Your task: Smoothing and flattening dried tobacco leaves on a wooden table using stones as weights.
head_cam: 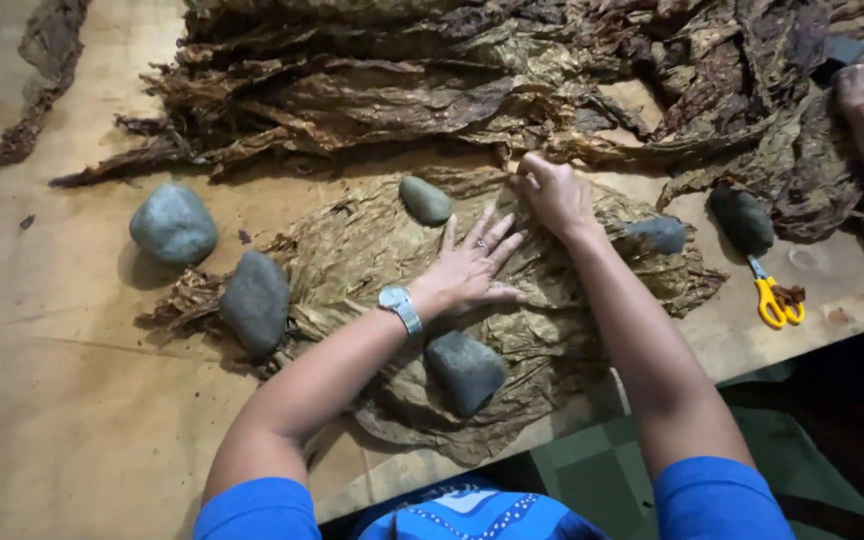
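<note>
Brown paper-covered worktable (72, 400) | left hand (467, 270) flat, fingers splayed, pressing flattened tan dried leaf stack (552, 330) | right hand (552, 195) pinching leaf edge beyond left fingertips | 5 grey rounded stones (464, 370) weight stack | dark crumpled leaf heap (402, 90) beyond remains unflattened

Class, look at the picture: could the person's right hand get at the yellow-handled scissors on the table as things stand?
Probably yes: the scissors lie on bare table to the right of the right hand, with nothing between; only the grey stone sits close by them.
</note>
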